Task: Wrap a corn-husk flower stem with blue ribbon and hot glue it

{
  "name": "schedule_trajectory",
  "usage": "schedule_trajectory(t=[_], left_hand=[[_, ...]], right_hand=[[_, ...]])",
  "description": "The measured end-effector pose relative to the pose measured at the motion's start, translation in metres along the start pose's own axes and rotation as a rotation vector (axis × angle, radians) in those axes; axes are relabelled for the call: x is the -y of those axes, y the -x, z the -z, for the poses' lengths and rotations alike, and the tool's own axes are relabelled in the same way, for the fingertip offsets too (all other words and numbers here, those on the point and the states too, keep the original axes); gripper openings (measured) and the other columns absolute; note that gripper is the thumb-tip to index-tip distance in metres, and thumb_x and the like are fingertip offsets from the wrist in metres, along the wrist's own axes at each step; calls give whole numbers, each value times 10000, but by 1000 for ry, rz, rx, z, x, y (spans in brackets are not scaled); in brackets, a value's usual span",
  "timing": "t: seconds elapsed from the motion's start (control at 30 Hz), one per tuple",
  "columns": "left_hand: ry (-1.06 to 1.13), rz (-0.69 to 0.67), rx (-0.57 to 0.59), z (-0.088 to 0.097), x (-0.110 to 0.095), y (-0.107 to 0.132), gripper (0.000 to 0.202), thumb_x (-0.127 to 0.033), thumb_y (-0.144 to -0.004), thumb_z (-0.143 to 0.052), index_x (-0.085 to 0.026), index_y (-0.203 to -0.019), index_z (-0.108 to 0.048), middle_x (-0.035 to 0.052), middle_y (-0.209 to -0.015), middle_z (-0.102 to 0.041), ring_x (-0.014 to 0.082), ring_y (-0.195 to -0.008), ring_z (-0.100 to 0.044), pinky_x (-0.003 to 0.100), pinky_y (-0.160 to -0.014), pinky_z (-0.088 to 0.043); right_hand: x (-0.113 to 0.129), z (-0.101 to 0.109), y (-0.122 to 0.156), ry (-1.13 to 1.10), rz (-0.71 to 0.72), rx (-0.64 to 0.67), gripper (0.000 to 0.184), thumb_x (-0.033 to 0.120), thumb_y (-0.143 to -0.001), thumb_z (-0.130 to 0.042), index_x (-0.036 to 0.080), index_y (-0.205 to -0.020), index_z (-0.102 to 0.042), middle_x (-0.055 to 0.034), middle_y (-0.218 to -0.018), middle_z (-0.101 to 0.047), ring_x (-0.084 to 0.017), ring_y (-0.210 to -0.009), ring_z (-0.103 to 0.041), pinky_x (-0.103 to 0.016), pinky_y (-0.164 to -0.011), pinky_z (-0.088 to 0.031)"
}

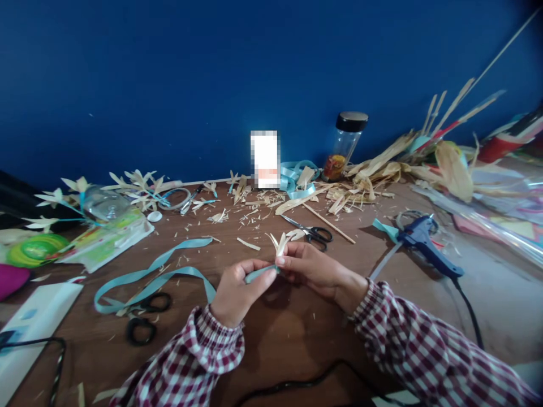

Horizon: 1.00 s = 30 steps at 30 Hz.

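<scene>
My left hand [236, 291] pinches the end of a light blue ribbon [167, 272] that trails left across the brown table [297, 322]. My right hand [314, 268] is closed on a small flower of pale corn-husk petals [280, 243], held at its base where the ribbon meets it. Both hands sit close together above the table's middle. Both sleeves are red and white check.
Black scissors [314, 233] lie just beyond my hands, another black pair [142, 316] at the left. A blue glue gun [428, 246] rests at the right with its cord. Finished husk flowers [136, 183], a jar [345, 144], ribbon roll [297, 175] and husk scraps line the back.
</scene>
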<state>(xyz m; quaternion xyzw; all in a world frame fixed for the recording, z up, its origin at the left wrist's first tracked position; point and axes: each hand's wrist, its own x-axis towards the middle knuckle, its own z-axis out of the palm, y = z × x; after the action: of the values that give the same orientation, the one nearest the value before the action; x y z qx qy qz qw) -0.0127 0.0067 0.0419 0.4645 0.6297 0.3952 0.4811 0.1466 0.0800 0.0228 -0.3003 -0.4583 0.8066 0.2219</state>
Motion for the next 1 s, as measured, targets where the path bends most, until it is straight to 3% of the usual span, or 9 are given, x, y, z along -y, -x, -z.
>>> schedule_trajectory(t=[0.07, 0.17, 0.43, 0.63, 0.83, 1.0], left_hand=[[73, 40, 53, 2, 6, -3, 355, -499, -746, -579, -152, -700, -640, -64, -440, -401, 57, -400, -285, 200, -389, -240], [126, 130, 151, 2, 15, -7, 393, -558, -691, -615, -166, -678, -603, -100, -422, -289, 46, -383, -189, 207, -380, -144], [144, 152, 316, 9, 18, -12, 435, -586, -680, -660, -158, -685, -581, -96, -492, -297, 34, -412, -148, 212, -399, -95], [398, 307, 402, 13, 15, -9, 476, -578, -634, -724, -182, -606, -462, -113, -489, -185, 33, -437, -79, 209, -411, -40], [516, 304, 445, 15, 14, -8, 313, -393, -608, -814, -154, -695, -630, -88, -493, -251, 22, -440, -109, 204, -411, -52], [530, 364, 531, 14, 11, -6, 330, -383, -580, -826, -128, -722, -672, -106, -450, -261, 0, -396, -130, 171, -378, -64]], right_hand=[[1, 2, 1, -15, 16, 55, 320, 397, -701, -748, 154, -676, -542, 62, -574, -469, -52, -492, -376, -188, -465, -269], [3, 3, 3, -21, 27, 115, 305, 389, -729, -725, 155, -656, -543, 68, -545, -430, -56, -490, -341, -201, -469, -246], [7, 6, 6, 38, 44, 171, 289, 388, -703, -743, 150, -660, -584, 55, -562, -486, -67, -499, -359, -220, -477, -248], [10, 4, 7, 8, 15, 179, 306, 392, -649, -784, 143, -679, -607, 62, -555, -523, -53, -475, -413, -200, -473, -294], [10, 4, 8, -51, -4, 192, 346, 401, -600, -810, 136, -678, -601, 75, -506, -528, -46, -406, -412, -185, -406, -292], [9, 3, 10, 36, 14, 189, 291, 380, -664, -770, 144, -688, -601, 59, -541, -509, -69, -467, -392, -216, -442, -260]])
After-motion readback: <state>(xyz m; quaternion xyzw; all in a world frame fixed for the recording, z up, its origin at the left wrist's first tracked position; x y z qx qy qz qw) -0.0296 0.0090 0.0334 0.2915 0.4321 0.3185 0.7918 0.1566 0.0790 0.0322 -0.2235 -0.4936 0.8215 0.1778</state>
